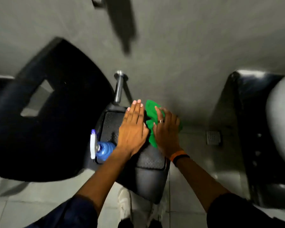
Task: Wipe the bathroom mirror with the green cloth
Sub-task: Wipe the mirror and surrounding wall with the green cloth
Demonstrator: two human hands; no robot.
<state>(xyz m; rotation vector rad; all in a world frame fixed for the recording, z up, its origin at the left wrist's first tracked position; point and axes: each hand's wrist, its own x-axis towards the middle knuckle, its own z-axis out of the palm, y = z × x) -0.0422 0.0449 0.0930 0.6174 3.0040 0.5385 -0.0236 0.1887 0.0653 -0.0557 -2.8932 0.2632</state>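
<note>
The green cloth [152, 112] lies crumpled on the lid of a dark bin [150, 162] below me. My right hand [167, 129], with a ring and an orange wristband, rests flat on top of the cloth, fingers spread over it. My left hand [133, 127] lies flat and open on the lid just left of the cloth, its edge touching the fabric. A blue spray bottle [104, 149] with a white trigger stands at the bin's left side. The mirror is not in view.
A black basin [44, 116] fills the left side, and a chrome pipe [119, 87] runs into the grey wall [187, 55] behind the bin. A dark fixture with a white curved body [280, 129] is at the right. A floor drain [213, 137] sits in the pale tiles.
</note>
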